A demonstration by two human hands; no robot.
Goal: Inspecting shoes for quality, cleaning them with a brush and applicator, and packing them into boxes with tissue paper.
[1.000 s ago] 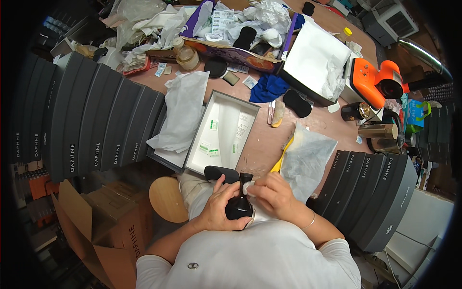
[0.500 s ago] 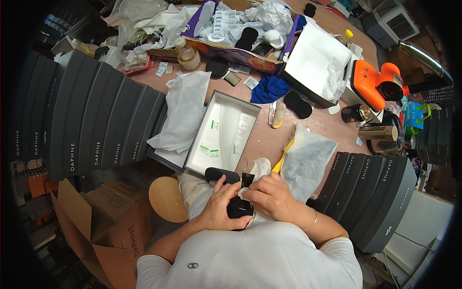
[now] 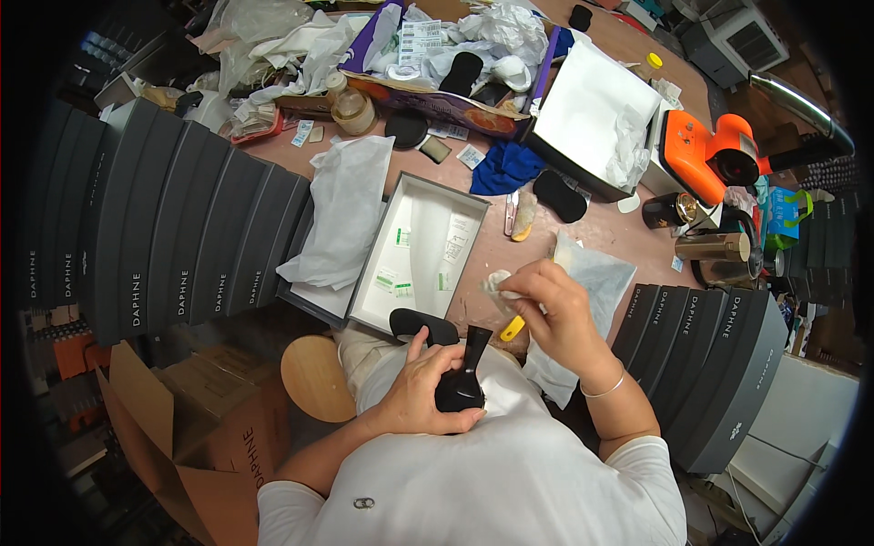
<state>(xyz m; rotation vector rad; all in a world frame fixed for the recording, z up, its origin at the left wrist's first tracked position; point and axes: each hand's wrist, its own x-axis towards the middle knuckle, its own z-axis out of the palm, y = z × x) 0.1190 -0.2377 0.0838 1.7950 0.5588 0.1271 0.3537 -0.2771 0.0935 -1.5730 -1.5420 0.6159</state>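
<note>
In my lap, my left hand is wrapped round a black high-heeled shoe. Its heel points up and away, and the dark sole part sticks out beyond my fingers. Raised above the table edge to the right, my right hand pinches a crumpled white tissue. Below its fingers is a yellow handle; the rest of that tool is hidden. A sheet of thin white paper lies under and beyond this hand. Just past the shoe sits an open grey shoebox with small green-printed packets inside.
Dark shoeboxes stand in rows at left and right. White wrapping paper drapes beside the open box. Farther back are a glass jar, blue cloth, purple carton and orange appliance. A cardboard box stands lower left.
My right hand has lifted off the shoe and moved up and right with the tissue. The shoe's heel now shows plainly, while my left hand keeps hold of it.
</note>
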